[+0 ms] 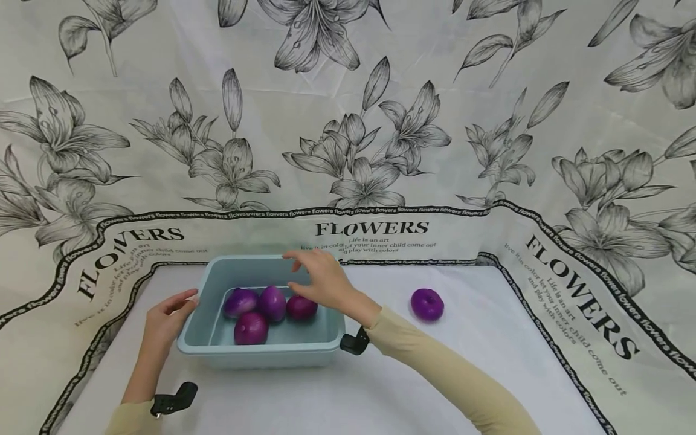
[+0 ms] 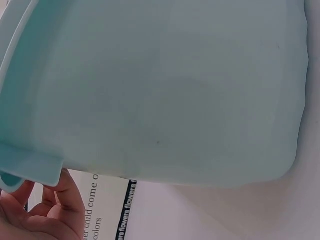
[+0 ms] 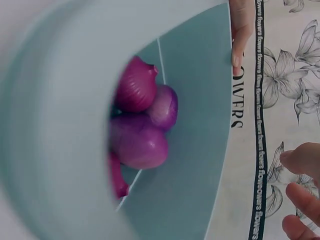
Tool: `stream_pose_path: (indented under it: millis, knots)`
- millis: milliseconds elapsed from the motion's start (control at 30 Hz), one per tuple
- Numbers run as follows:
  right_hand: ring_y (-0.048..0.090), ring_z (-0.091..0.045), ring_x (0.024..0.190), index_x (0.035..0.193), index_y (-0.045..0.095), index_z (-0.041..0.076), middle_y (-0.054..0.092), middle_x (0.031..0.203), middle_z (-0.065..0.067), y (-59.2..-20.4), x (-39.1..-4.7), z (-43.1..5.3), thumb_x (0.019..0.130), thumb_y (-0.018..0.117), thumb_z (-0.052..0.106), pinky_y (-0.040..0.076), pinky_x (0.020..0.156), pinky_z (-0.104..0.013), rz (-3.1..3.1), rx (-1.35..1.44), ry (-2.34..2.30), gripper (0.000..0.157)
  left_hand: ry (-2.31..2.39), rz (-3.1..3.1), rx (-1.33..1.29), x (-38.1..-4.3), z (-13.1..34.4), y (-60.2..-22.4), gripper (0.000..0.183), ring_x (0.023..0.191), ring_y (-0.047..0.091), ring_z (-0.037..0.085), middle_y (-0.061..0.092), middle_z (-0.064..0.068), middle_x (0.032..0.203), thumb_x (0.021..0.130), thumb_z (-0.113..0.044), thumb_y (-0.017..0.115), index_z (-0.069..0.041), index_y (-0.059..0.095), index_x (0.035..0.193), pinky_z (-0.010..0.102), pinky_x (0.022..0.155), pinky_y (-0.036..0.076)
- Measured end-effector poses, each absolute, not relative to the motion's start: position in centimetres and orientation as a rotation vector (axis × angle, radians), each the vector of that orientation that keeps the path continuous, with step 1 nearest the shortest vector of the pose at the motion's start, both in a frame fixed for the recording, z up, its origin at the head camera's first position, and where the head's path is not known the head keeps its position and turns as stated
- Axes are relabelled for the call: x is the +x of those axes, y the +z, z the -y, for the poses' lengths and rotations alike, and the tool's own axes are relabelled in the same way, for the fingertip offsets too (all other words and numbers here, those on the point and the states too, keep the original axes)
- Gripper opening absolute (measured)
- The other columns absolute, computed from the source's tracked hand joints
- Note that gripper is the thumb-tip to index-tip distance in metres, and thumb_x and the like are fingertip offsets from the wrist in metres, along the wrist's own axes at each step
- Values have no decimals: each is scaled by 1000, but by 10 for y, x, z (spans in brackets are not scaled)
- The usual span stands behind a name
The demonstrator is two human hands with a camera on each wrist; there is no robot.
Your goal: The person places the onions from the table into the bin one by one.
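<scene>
A light blue plastic basin (image 1: 261, 349) holds several red onions (image 1: 251, 328), which lie close together on its floor. At the basin's left end, my left hand (image 1: 165, 317) grips the rim; in the left wrist view its curled fingers (image 2: 70, 200) are at the underside of a handle tab (image 2: 35, 165). Over the basin's right back part hovers my right hand (image 1: 326, 281), fingers spread and loosely bent, holding nothing. The right wrist view shows the onions (image 3: 137, 85) past the near wall, with the fingertips (image 3: 300, 200) at the right edge.
One more purple, round onion-like thing (image 1: 427, 304) sits on the white tablecloth (image 1: 402, 380) to the right of the basin. A flower-printed cloth (image 1: 370, 151) hangs behind and runs along both sides. Black cameras (image 1: 175, 399) are strapped on both wrists.
</scene>
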State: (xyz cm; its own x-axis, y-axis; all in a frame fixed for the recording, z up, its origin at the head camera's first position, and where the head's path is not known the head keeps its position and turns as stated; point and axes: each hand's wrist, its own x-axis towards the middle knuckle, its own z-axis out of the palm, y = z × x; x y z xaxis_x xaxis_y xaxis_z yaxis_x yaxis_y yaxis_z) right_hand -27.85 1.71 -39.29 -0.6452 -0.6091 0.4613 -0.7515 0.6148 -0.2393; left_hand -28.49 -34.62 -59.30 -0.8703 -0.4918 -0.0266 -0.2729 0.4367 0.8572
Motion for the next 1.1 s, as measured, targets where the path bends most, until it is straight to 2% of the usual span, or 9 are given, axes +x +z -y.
stream_pose_path:
  millis: [300, 500, 667, 800, 1100]
  knots:
    - [51, -9, 75, 121, 53, 20, 63, 87, 7, -402, -278, -51, 73, 73, 25, 40, 73, -27, 2425, 1005, 675, 52, -1399, 2471, 659, -285, 347, -587, 57, 93, 51, 9, 60, -3, 104, 71, -69, 55, -38, 57, 119, 21, 68, 42]
    - [54, -12, 82, 120, 54, 20, 63, 89, 7, -408, -276, -71, 74, 72, 27, 41, 73, -26, 2495, 959, 682, 50, -1401, 2485, 672, -281, 353, -585, 58, 94, 50, 9, 58, -3, 108, 72, -69, 54, -37, 56, 120, 18, 66, 43]
    - [55, -14, 81, 119, 55, 19, 63, 90, 6, -417, -276, -94, 73, 73, 27, 42, 74, -28, 2488, 915, 658, 50, -1420, 2470, 655, -278, 347, -583, 57, 87, 52, 5, 59, -9, 98, 71, -67, 57, -35, 58, 118, 18, 63, 45]
    - [55, -13, 84, 118, 56, 17, 63, 93, 4, -427, -278, -110, 72, 74, 26, 43, 76, -30, 2457, 895, 643, 50, -1453, 2483, 607, -278, 348, -581, 57, 80, 52, 5, 59, -9, 92, 72, -63, 60, -30, 59, 119, 20, 60, 44]
    - [52, -16, 93, 117, 57, 13, 64, 98, -1, -451, -281, -147, 70, 76, 23, 41, 79, -37, 2438, 770, 696, 51, -1402, 2516, 652, -277, 348, -587, 63, 87, 54, 11, 59, 0, 107, 72, -68, 54, -30, 56, 123, 21, 64, 46]
